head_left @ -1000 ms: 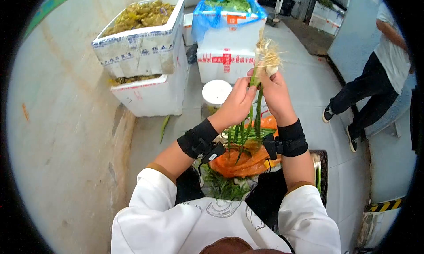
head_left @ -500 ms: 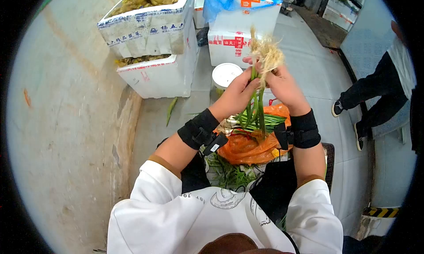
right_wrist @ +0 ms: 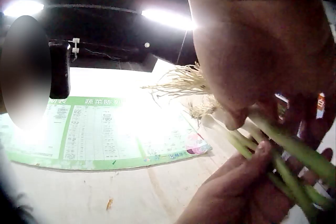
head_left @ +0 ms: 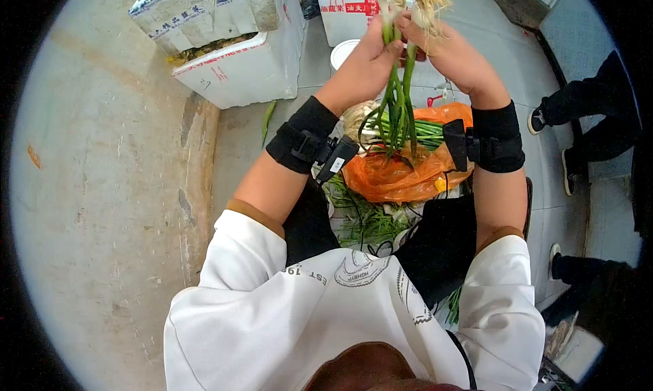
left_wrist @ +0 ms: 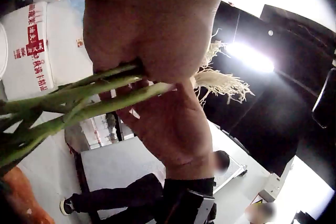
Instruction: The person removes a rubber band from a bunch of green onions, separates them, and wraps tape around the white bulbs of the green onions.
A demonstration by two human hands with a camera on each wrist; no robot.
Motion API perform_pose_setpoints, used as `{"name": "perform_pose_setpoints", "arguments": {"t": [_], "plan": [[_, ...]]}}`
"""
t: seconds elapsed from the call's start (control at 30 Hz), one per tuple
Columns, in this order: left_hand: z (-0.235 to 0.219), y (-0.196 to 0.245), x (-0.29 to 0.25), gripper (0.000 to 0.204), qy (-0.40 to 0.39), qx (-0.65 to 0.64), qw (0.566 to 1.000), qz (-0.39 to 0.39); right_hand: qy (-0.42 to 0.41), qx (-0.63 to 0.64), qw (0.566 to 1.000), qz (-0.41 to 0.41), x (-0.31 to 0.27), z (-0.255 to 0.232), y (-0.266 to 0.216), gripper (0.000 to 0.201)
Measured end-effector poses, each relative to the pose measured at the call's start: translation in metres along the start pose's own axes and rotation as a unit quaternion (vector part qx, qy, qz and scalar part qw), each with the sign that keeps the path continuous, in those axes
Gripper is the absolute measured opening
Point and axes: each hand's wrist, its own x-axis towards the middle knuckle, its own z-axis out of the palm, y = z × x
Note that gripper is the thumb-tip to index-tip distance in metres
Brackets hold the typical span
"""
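Observation:
Both hands hold green onions (head_left: pixel 396 112) by their white ends, the pale roots (head_left: pixel 432 2) up and the green leaves hanging down. My left hand (head_left: pixel 365 68) grips the stalks just below the roots, its thumb across them in the right wrist view. Close beside it, my right hand (head_left: pixel 452 54) pinches a white end between thumb and fingers. In the left wrist view, stalks (left_wrist: pixel 100 106) run out from the left palm. Below the hands, more green onions (head_left: pixel 430 131) lie on an orange plastic bag (head_left: pixel 398 177).
Loose green leaves (head_left: pixel 371 222) lie on the floor near my legs. A white-lidded bucket (head_left: pixel 342 54) stands beyond the left hand. Foam boxes (head_left: pixel 252 75) are stacked at the far left by the wall (head_left: pixel 109 173). Other people's legs (head_left: pixel 592 98) appear at the right.
The head view has tilted down, so the hands stand higher in it. The roots, bunched together before, now show as two tufts side by side. Another person's leg has appeared at lower right.

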Motion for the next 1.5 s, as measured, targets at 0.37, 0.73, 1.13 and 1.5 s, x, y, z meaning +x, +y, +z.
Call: {"name": "perform_pose_setpoints", "arguments": {"t": [0.37, 0.73, 1.13, 1.5], "plan": [[-0.021, -0.006, 0.006, 0.021, 0.146, -0.045, 0.987, -0.045, 0.004, -0.168, 0.986, -0.016, -0.004, -0.006, -0.009, 0.043], [-0.003, 0.004, 0.005, 0.033, 0.155, -0.113, 0.974, -0.122, 0.048, 0.052, 0.997, 0.006, 0.006, 0.032, -0.001, 0.033], [-0.015, 0.012, 0.009, 0.046, 0.122, -0.255, 0.948, -0.148, 0.075, 0.058, 0.994, -0.048, 0.013, 0.036, 0.015, 0.027], [-0.036, -0.006, 0.007, 0.031, 0.138, 0.216, 0.966, -0.043, 0.11, -0.032, 0.993, -0.024, 0.008, 0.028, 0.011, 0.028]]}}
